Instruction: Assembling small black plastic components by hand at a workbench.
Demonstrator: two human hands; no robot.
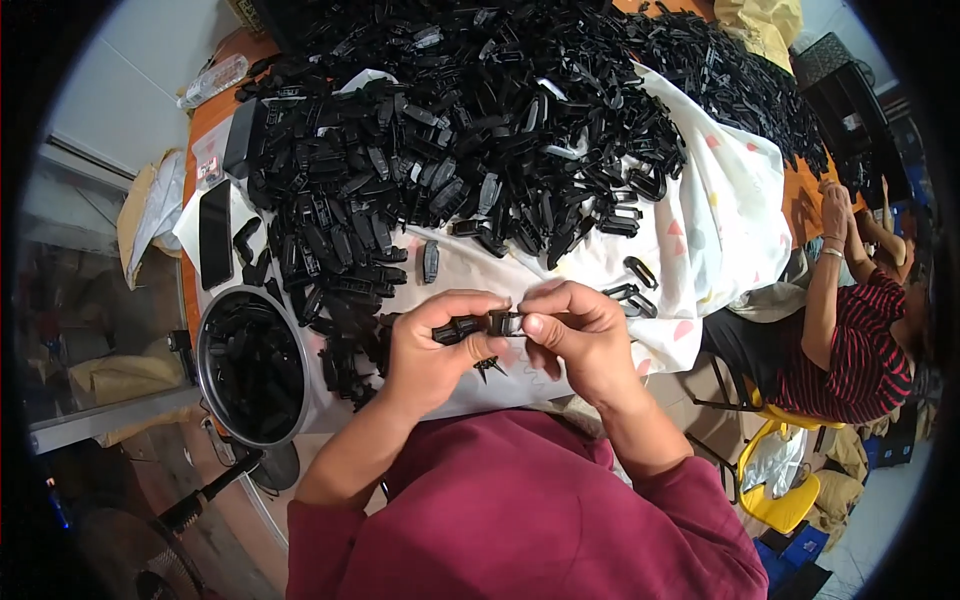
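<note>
In front of my chest, my left hand [432,345] and my right hand [585,338] meet with their fingertips closed on a small black plastic part [503,323]. Another black piece [456,331] lies in the curl of my left fingers. A dark pronged bit [489,367] sticks out below that hand; what it belongs to is hidden. My right thumb and forefinger pinch the right end of the part. Beyond my hands, a single black clip-like piece [430,262] lies apart from a big heap of similar black plastic pieces [440,150].
A white cloth with printed shapes [725,200] covers part of the orange table. To the left are a round grey tub [203,365] of black parts, a dark phone [215,238] and a clear bottle [213,82]. A person in a striped shirt [840,350] sits right, near a yellow chair [790,508].
</note>
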